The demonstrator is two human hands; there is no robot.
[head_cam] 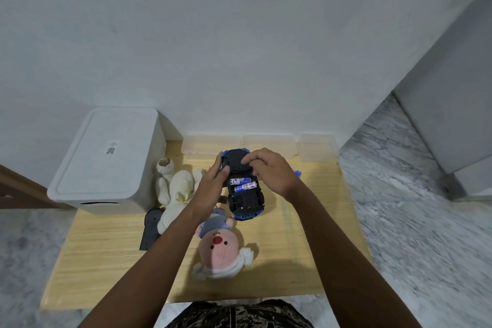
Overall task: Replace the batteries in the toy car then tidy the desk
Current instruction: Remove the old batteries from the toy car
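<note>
A blue toy car (246, 204) is held upside down above the wooden desk (292, 247), its black underside facing me. The battery bay is uncovered and two blue-and-white batteries (243, 184) lie in it. My left hand (214, 180) grips the car's left side near the far end. My right hand (269, 168) comes over from the right, its fingers curled on the far end of the underside beside the bay. A small blue battery pack (298, 173) peeks out behind my right wrist. A dark flat piece (150, 229) lies on the desk to the left.
A white lidded bin (106, 162) stands at the desk's back left. A cream plush toy (175, 192) lies next to it, and a pink pig plush (221, 247) lies under my left forearm. Clear plastic boxes (266, 145) line the back edge. Marble floor surrounds the desk.
</note>
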